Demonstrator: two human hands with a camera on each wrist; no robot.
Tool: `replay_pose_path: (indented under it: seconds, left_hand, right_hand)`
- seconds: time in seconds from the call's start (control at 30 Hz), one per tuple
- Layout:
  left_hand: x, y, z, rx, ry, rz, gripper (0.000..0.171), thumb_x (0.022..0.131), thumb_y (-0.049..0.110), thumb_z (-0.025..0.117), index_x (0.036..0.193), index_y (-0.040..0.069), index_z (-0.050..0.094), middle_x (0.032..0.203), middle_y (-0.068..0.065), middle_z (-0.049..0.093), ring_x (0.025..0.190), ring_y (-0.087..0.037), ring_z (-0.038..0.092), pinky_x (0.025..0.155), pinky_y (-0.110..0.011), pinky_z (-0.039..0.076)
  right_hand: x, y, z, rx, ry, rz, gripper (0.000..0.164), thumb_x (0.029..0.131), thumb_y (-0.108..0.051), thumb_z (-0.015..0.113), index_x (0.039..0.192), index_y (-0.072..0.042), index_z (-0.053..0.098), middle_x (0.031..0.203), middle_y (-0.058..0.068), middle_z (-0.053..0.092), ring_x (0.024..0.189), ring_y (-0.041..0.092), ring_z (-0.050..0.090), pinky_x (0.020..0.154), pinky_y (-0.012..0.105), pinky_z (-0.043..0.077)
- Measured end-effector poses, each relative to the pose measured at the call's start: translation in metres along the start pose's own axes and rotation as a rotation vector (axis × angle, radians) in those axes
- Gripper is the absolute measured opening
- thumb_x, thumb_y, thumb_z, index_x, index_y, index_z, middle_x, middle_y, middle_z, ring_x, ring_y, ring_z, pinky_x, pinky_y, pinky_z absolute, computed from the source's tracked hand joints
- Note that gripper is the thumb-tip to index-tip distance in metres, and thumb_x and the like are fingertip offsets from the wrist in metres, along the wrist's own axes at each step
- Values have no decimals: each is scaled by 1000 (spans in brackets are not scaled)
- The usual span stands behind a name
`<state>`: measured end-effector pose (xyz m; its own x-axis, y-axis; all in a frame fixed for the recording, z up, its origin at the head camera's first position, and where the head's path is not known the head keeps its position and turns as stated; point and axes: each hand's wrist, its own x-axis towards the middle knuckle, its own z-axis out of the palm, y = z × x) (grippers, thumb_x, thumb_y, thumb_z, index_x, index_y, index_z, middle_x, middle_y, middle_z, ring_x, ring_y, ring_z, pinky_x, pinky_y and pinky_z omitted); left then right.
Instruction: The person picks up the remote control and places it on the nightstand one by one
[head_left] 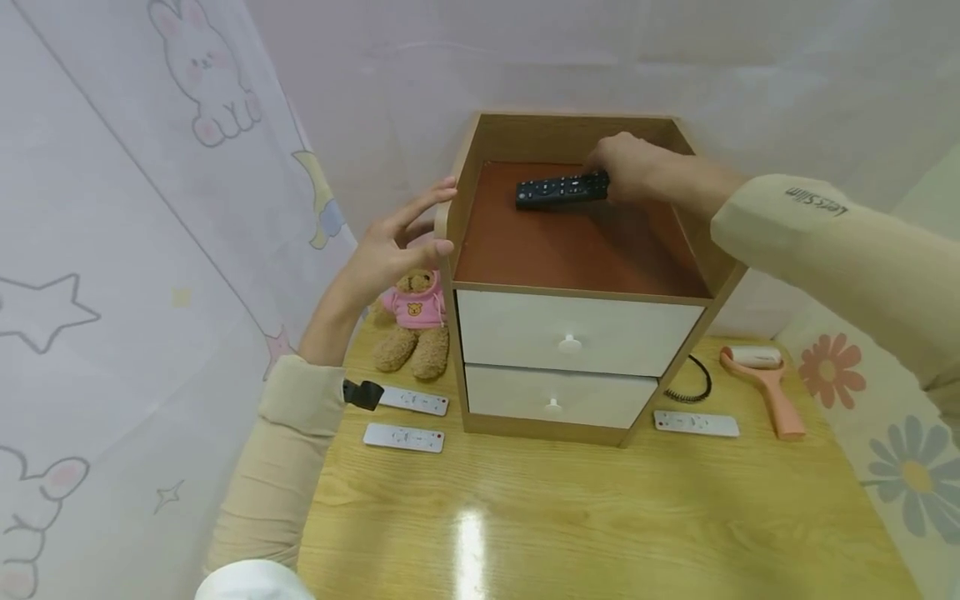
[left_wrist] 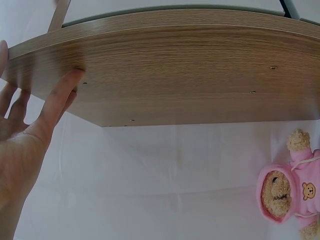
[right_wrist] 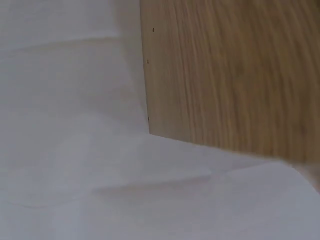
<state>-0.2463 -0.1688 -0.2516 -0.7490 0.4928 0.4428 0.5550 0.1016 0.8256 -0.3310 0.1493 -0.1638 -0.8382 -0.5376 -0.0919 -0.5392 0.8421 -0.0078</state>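
A black remote control (head_left: 558, 191) is held at one end by my right hand (head_left: 626, 167), over the brown floor of the open top of a small wooden cabinet (head_left: 517, 250). The hand reaches in over the right side wall, and its fingertips are partly hidden. In the right wrist view the cabinet's outer side panel (right_wrist: 225, 75) fills much of the picture. My left hand (head_left: 393, 250) rests against the upper left side of the cabinet with fingers extended. The left wrist view shows its fingertips touching the wood-grain side panel (left_wrist: 180, 70).
Two white drawers with knobs (head_left: 570, 342) face forward. Left stand a teddy bear (head_left: 416, 321) in pink and two white remotes (head_left: 403, 437). To the right lie another white remote (head_left: 696, 423), a black coiled band (head_left: 690, 393) and an orange-handled lint roller (head_left: 768, 387). Fabric walls surround the wooden table (head_left: 570, 517).
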Motion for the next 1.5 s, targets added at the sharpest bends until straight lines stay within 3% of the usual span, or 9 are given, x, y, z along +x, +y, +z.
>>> replay_pose_path:
  seconds: [0.3, 0.53, 0.77, 1.03, 1.37, 1.5]
  left_hand:
    - [-1, 2, -2, 4, -10, -2, 60, 93, 3, 61, 148, 11, 38, 157, 9, 27, 134, -30, 41, 86, -35, 55]
    - [-4, -3, -4, 17, -11, 22, 60, 93, 0, 60, 148, 7, 38, 157, 5, 28, 132, -33, 42, 86, -33, 55]
    - [-6, -7, -5, 34, -5, 20, 60, 93, 0, 60, 148, 9, 38, 157, 5, 27, 132, -35, 41, 84, -31, 55]
    - [-10, -7, -10, 38, 12, 0, 60, 93, 0, 59, 148, 10, 38, 158, 6, 25, 132, -35, 41, 86, -28, 54]
    - [-12, -11, -18, 59, 12, 8, 59, 93, -1, 59, 148, 9, 38, 158, 6, 25, 133, -35, 41, 87, -27, 53]
    - [-14, -13, -21, 62, 11, 0, 60, 93, -1, 59, 148, 9, 37, 158, 7, 25, 133, -35, 41, 85, -28, 54]
  right_hand:
    - [10, -1, 4, 37, -46, 61, 56, 75, 16, 49, 131, 13, 49, 133, 33, 48, 111, 37, 46, 84, 47, 43]
    - [15, 1, 12, 33, -23, 51, 52, 76, 13, 50, 127, 12, 53, 127, 32, 52, 109, 39, 49, 88, 51, 44]
    - [20, -1, 18, 27, -58, 73, 51, 79, 12, 51, 130, 11, 50, 127, 32, 51, 115, 41, 49, 94, 51, 43]
    - [27, -5, 21, 22, -61, 48, 50, 78, 13, 48, 128, 11, 51, 128, 31, 52, 116, 41, 49, 93, 50, 43]
    - [39, -8, 26, -12, -43, 20, 49, 79, 12, 46, 128, 11, 51, 126, 31, 54, 119, 43, 49, 100, 50, 42]
    - [38, -13, 22, -23, -70, 42, 56, 84, 9, 53, 139, 11, 40, 138, 31, 44, 127, 44, 42, 103, 50, 40]
